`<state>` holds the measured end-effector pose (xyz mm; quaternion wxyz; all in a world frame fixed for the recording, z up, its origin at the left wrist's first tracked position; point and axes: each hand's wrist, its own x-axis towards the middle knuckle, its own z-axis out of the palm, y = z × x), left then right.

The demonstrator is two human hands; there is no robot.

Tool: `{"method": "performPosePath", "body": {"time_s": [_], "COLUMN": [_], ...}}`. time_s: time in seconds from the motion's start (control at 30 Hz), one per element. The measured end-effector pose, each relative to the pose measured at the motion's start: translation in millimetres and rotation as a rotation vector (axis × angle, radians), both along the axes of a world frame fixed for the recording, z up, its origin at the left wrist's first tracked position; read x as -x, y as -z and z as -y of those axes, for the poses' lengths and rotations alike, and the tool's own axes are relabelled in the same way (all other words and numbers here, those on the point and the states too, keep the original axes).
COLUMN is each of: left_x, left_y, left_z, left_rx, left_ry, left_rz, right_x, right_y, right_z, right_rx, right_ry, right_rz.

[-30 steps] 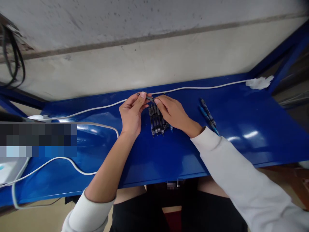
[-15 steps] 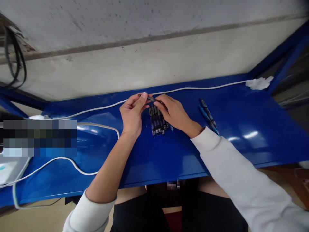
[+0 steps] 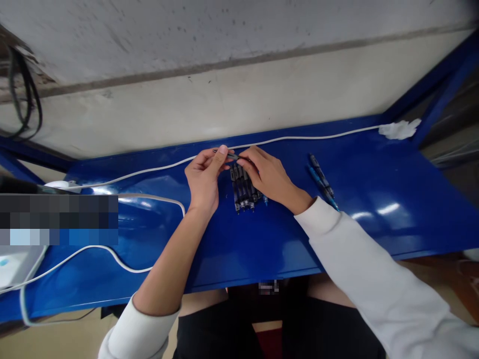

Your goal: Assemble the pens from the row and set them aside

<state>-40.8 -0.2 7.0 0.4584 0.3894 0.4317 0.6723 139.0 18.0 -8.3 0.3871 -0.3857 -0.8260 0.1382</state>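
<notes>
Both hands up at the back of the glossy blue metal shelf (image 3: 392,199). My left hand (image 3: 204,177) and right hand (image 3: 270,175) share one thin dark pen part (image 3: 231,155), held level just above the shelf. Left thumb and fingers are pinched shut on its left end; right fingertips are closed on its right end. Directly below it, a tight row of dark pens (image 3: 245,192) lies side by side on the shelf, partly under my right palm. Two blue pens (image 3: 322,180) lie apart to the right. A white cable (image 3: 149,170) runs along the back edge, ending near a crumpled white tissue (image 3: 399,129) in the far right corner.
</notes>
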Motion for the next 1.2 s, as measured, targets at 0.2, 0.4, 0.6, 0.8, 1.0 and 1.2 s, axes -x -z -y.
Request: {"method": "performPosePath", "body": {"time_s": [0.2,0.4,0.6,0.8,1.0,1.2], "left_x": [1.9,3.3,5.3,9.5,12.8,23.4], "left_y": [1.2,-1.6,-1.8,-2.5,-2.7,-6.1], "left_z": [0.1,2.7,0.0,-2.0,-3.5,-6.9], "left_rx": [-0.020,-0.018,-0.022,-0.019,-0.036,-0.087], "left_ry": [0.054,0.167,0.064,-0.029,-0.083,-0.157], "left_rz": [0.006,0.014,-0.009,0.031,0.034,0.053], "right_x": [-1.2,-3.2,-1.6,-3.3,-3.9,-3.0], "right_y": [3.1,2.7,0.4,-0.1,-0.9,0.9], "right_z": [-1.2,-3.1,-1.8,-2.4,-1.7,-2.7], "right_rx": [0.034,0.055,0.043,0.030,0.025,0.017], "right_ry": [-0.013,0.035,-0.022,-0.032,0.001,0.008], "right_rz": [-0.041,-0.050,-0.039,-0.065,-0.037,-0.051]}}
